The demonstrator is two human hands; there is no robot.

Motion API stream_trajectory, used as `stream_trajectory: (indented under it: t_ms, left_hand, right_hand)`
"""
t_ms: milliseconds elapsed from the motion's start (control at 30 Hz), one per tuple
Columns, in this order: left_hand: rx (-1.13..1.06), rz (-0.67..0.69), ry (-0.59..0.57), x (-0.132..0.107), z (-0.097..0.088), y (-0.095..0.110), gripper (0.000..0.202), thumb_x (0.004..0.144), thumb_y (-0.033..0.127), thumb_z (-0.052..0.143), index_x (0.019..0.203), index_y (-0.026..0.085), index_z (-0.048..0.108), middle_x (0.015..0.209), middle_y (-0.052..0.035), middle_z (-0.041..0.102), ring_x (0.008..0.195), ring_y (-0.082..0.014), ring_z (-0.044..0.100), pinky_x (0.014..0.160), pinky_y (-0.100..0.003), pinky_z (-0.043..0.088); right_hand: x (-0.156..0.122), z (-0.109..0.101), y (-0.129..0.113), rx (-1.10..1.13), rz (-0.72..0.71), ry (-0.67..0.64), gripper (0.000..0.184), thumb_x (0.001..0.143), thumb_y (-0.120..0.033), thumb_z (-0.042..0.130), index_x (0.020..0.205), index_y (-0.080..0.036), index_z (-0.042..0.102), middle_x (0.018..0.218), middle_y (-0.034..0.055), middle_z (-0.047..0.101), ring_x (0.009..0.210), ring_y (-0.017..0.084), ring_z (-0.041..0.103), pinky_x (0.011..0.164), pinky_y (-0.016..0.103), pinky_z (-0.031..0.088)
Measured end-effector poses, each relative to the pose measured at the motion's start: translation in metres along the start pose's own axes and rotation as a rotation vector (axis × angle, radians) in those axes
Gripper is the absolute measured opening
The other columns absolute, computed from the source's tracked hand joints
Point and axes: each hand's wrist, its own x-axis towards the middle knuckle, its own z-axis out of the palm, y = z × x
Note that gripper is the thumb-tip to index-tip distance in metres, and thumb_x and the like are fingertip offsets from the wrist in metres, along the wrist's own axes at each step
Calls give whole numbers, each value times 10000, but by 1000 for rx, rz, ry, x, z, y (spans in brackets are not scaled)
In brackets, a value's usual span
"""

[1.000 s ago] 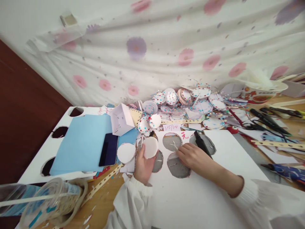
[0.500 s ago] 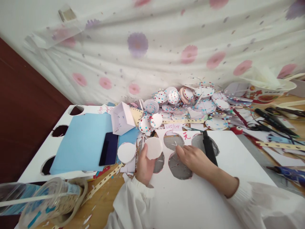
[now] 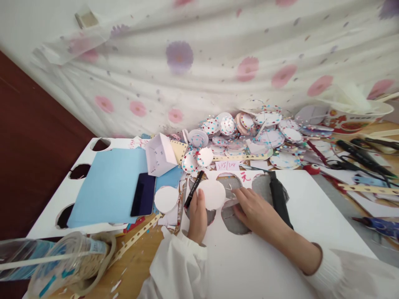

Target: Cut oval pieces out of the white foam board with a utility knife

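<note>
My left hand (image 3: 197, 218) grips a white foam-like disc (image 3: 212, 194), thumb on top, above the holes of a white board (image 3: 258, 261). Fingers curled, my right hand (image 3: 252, 207) is at the narrow strip between two cut-out holes in that board; what its fingertips pinch, if anything, is hidden. A black marker (image 3: 193, 189) lies just left of the disc. Right of my right hand lies a black-handled cutter (image 3: 279, 199). Another white disc (image 3: 166, 199) rests on the left, beside the phone.
Decorated white discs (image 3: 268, 139) are heaped along the curtain. To the left are a phone (image 3: 143, 195), blue sheets (image 3: 104, 187), a small white box (image 3: 160, 154) and a plastic cup (image 3: 68, 261). A blue-handled tool (image 3: 380, 226) and a noodle bowl (image 3: 355, 118) are at the right.
My left hand has moved the white disc to the right, uncovering more of the black marker. My right hand has shifted slightly right, its fingers lower at the strip between the holes.
</note>
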Motion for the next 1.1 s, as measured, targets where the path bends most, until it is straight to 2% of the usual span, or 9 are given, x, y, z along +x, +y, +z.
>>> stream_trajectory:
  t_ms: [133,333,433,600,733,833,867,1000,1100]
  left_hand:
    - [39,8,-8,0,1,-4,178,848,312,703,959,176,739,1116,-88,692,1218,-265,539,1107,-285,330]
    - [61,38,-12,1,1,-8,215,874,348,667,966,166,733,1136,-94,676,1215,-266,516,1104,-282,314]
    - [61,49,-17,2,0,-8,220,880,351,660,982,169,729,1147,-92,673,1203,-250,528,1092,-264,322]
    - [71,53,-26,1,0,-8,186,881,338,660,935,174,729,1089,-81,689,1217,-237,520,1089,-237,311]
    - [64,30,-22,-1,-1,-7,175,870,338,674,904,175,730,1076,-85,691,1233,-251,510,1093,-259,321]
    - [40,17,-8,-2,-2,-6,147,842,302,709,926,184,731,1117,-89,682,1250,-253,507,1113,-271,309]
    - [30,22,-4,-3,-3,-6,148,833,283,720,947,190,731,1144,-87,674,1272,-247,492,1126,-266,291]
    - [10,73,-31,-6,-3,3,168,815,235,732,982,210,731,1158,-73,669,1300,-228,472,1137,-241,268]
    - [24,134,-76,-12,-8,18,167,807,237,741,972,210,736,1115,-62,677,1230,-223,525,1082,-222,335]
  right_hand:
    - [-1,2,-7,32,-11,-56,234,854,-7,443,731,-196,504,722,57,585,687,220,570,618,321,402]
    - [-9,6,-38,139,-40,-117,241,751,45,486,719,-185,549,731,35,605,686,189,560,602,290,377]
    - [-13,-3,-42,193,-20,-139,242,751,45,472,705,-185,531,718,37,588,685,193,546,596,294,377]
    - [-28,-28,-54,471,-7,-260,227,880,-47,409,728,-202,477,785,43,589,729,198,556,626,315,426]
    - [-37,-34,-51,561,89,-170,254,915,-66,326,860,-207,531,791,48,604,713,200,585,620,320,472]
    - [-40,-40,-39,663,187,-7,374,894,-44,295,1096,-219,557,777,24,610,698,173,604,619,278,496]
    - [-41,-43,-35,688,224,49,377,901,-58,295,1105,-231,560,772,16,608,688,165,602,615,266,497]
    - [-50,-55,-32,777,425,126,217,972,-271,356,849,-251,533,711,-10,562,628,157,557,538,240,470]
    - [-62,-52,-46,800,589,141,321,984,-421,398,725,-244,466,593,-33,469,514,144,469,436,231,419]
